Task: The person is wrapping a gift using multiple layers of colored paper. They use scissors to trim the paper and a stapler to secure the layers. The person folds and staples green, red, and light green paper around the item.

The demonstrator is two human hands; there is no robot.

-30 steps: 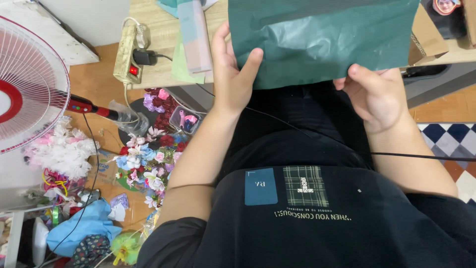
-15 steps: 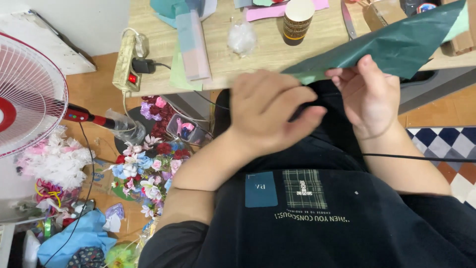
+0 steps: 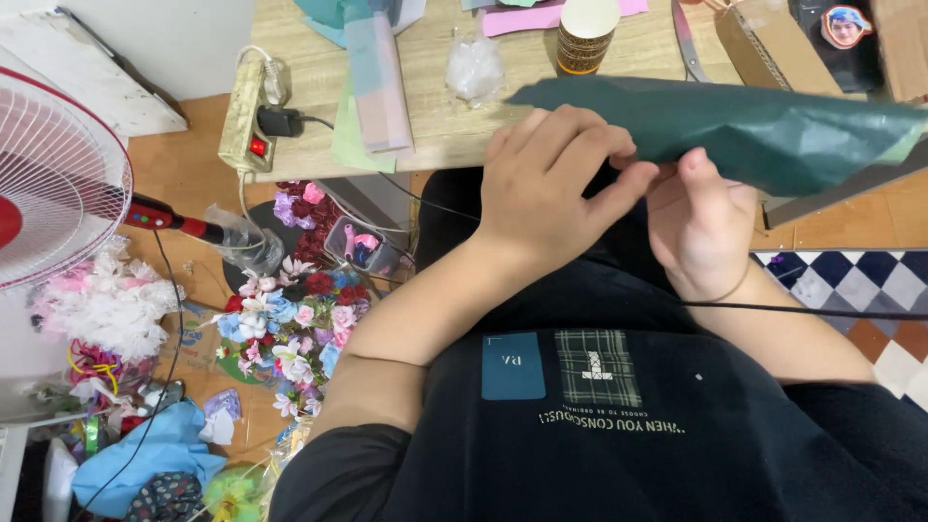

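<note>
While it is lying almost level above the desk (image 3: 454, 126) edge, the dark green paper sheet (image 3: 764, 126) is running its long axis left to right, its narrow tip pointing left, its surface matte and softly creased. Both hands are pinching its lower edge: left hand (image 3: 551, 184) fingers curled on it, right hand (image 3: 701, 227) fingers closing around it beside a paper cup (image 3: 585, 34)

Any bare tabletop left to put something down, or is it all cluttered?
Bare wood on the table lies between the pastel paper stack and the clear plastic wad, running to the near edge. A smaller strip sits between the paper cup and the cardboard box. The far edge is crowded, and the green paper, held by left hand and right hand, covers the right side.
</note>
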